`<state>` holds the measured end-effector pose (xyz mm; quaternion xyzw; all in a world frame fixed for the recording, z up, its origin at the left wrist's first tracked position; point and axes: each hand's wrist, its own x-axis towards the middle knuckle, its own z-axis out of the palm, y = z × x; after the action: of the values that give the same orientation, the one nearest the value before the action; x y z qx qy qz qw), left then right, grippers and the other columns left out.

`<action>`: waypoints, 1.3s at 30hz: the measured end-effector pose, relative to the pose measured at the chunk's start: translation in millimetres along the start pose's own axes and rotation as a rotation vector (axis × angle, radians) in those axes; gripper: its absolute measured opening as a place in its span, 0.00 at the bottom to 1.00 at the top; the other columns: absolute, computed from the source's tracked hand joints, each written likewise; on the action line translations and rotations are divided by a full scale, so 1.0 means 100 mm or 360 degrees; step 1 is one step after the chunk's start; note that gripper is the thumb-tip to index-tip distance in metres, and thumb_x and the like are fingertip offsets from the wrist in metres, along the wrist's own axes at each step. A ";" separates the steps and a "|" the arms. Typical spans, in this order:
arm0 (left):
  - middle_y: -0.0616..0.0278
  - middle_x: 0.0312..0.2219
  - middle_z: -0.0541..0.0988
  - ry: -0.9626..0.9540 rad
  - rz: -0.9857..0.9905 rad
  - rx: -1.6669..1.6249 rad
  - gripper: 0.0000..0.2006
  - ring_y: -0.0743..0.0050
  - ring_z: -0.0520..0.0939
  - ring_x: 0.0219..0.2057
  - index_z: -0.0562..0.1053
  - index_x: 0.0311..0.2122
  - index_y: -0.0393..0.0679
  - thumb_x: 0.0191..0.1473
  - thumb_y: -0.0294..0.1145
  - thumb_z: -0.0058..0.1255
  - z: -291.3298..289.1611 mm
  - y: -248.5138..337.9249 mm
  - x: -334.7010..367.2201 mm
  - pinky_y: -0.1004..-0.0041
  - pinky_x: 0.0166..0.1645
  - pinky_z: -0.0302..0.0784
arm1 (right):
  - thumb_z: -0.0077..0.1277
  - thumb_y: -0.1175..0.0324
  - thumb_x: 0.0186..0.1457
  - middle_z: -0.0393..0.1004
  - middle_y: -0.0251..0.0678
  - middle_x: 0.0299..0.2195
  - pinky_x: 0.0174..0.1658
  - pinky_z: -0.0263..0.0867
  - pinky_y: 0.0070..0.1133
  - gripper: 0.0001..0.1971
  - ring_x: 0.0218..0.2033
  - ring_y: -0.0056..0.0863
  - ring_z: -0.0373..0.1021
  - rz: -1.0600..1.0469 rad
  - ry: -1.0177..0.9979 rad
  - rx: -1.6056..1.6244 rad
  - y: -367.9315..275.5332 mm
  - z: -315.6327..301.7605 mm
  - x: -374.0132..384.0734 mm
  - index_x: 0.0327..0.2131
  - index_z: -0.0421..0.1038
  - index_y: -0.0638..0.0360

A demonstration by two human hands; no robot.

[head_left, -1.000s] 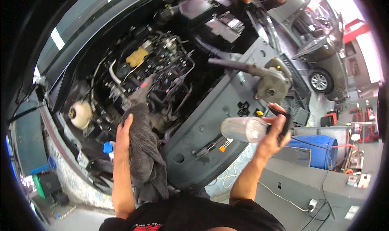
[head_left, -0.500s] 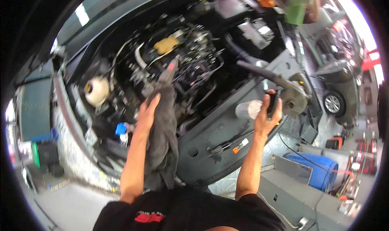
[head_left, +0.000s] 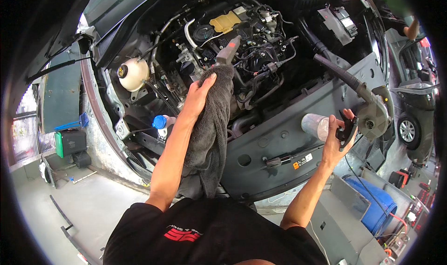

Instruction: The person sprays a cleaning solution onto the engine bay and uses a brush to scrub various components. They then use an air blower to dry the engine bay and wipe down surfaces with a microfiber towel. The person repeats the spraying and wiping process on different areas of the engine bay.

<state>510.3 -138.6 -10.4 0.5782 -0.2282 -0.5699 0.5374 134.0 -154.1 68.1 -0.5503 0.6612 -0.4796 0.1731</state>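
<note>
My left hand (head_left: 199,96) is closed on a dark grey cloth (head_left: 207,134) that hangs down toward my shirt. From the cloth's upper end sticks a grey tapered tool tip (head_left: 229,51) with a red mark, over the engine (head_left: 251,51); the cloth hides the rest of it. In my right hand (head_left: 336,141) is a clear spray bottle (head_left: 314,126) with a black trigger head (head_left: 347,131). It lies tilted sideways, its body pointing left above the grey front panel (head_left: 274,148). Some fingers are lifted near the trigger.
A blower-like tool (head_left: 375,116) with a long black tube (head_left: 342,76) rests on the panel's right part. Left of the engine are a white reservoir (head_left: 134,74) and a blue cap (head_left: 159,121). A blue barrel (head_left: 370,202) stands lower right. Another person's hand (head_left: 411,30) shows upper right.
My view has shifted, so the engine bay and both hands sit farther right. My right fingers have loosened around the trigger. The other person is now mostly out of the picture.
</note>
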 end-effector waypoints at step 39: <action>0.62 0.37 0.84 0.0478 -0.0008 0.0493 0.22 0.75 0.84 0.34 0.78 0.47 0.38 0.60 0.49 0.56 0.11 1.53 -0.43 0.75 0.44 0.78 | 0.63 0.74 0.51 0.68 0.42 0.59 0.63 0.62 0.33 0.33 0.58 0.36 0.66 0.0160 -0.0325 0.0223 0.12 -0.10 0.09 0.61 0.63 0.60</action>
<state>542.8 -153.6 145.1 0.7329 -0.2289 -0.4367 0.4688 116.6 -158.1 65.2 -0.5490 0.6319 -0.4567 0.3012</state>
